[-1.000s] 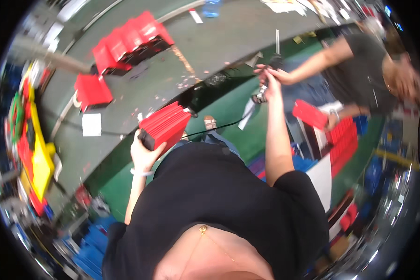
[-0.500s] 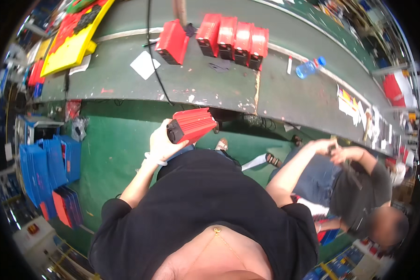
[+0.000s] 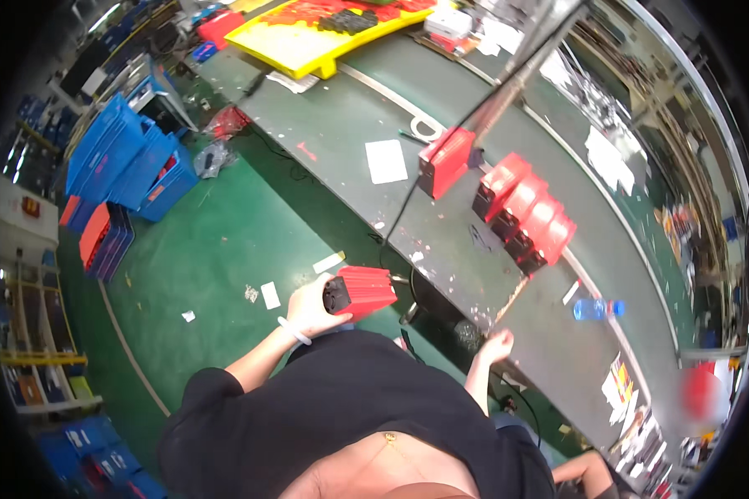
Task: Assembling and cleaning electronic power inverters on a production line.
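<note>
My left hand (image 3: 308, 303) is wrapped round a red finned box (image 3: 369, 291) with a black end panel, held tilted in front of my body, off the table's near edge. My right hand (image 3: 498, 345) is at the edge of the dark green workbench (image 3: 341, 158), its fingers curled in. Whether something small is in those fingers is hidden. Farther back on the bench, several like red boxes (image 3: 516, 195) stand in a close row. One more red box (image 3: 448, 162) is upright to their left, beside a thin post.
A yellow tray (image 3: 287, 58) holds red and black parts at the far left. White paper (image 3: 386, 161), a roll of tape (image 3: 427, 127) and a bottle (image 3: 592, 309) lie on the bench. Blue crates (image 3: 112, 158) are stacked on the floor. A black cord (image 3: 408, 195) hangs across. Another person's arm (image 3: 587, 472) shows lower right.
My view has swung round to the right. My right hand has left the other person's hands and come to the bench edge. The red box stays in my left hand.
</note>
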`<state>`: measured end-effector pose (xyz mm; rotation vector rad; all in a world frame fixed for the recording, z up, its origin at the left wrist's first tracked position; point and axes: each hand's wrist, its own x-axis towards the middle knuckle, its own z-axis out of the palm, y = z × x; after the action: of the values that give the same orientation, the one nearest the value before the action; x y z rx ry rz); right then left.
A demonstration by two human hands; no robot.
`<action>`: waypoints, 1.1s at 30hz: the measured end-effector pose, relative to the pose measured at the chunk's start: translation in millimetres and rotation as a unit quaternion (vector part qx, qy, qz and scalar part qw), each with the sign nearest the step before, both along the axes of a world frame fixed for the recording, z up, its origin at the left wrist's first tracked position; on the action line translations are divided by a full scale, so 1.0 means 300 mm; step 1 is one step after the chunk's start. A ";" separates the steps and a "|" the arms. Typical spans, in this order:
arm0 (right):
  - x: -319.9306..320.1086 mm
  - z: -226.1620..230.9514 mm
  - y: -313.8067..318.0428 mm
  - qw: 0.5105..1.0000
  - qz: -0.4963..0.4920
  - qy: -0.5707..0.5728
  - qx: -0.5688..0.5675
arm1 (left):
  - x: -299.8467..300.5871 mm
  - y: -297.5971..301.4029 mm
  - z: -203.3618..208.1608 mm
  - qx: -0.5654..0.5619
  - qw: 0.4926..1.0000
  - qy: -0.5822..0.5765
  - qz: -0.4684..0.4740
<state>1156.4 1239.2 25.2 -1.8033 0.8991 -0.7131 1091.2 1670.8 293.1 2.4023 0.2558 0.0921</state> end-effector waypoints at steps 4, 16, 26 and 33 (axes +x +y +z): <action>0.377 0.321 0.225 0.912 0.359 -0.019 -0.200 | -0.013 -0.020 -0.025 -0.003 1.000 0.030 -0.005; 0.722 0.243 0.303 0.772 0.397 0.239 -0.435 | -0.106 -0.049 -0.029 -0.058 0.993 0.007 0.100; 0.758 0.259 0.288 0.890 0.445 -0.096 0.032 | -0.063 -0.043 -0.033 -0.054 0.990 0.036 0.126; 0.658 0.383 0.247 0.875 0.482 -0.012 -0.049 | -0.036 -0.060 -0.062 -0.066 0.990 -0.006 0.126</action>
<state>1353.9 1313.3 140.1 -2.0169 -0.1296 -0.1207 1080.3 1652.7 274.5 2.2276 0.5416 0.1984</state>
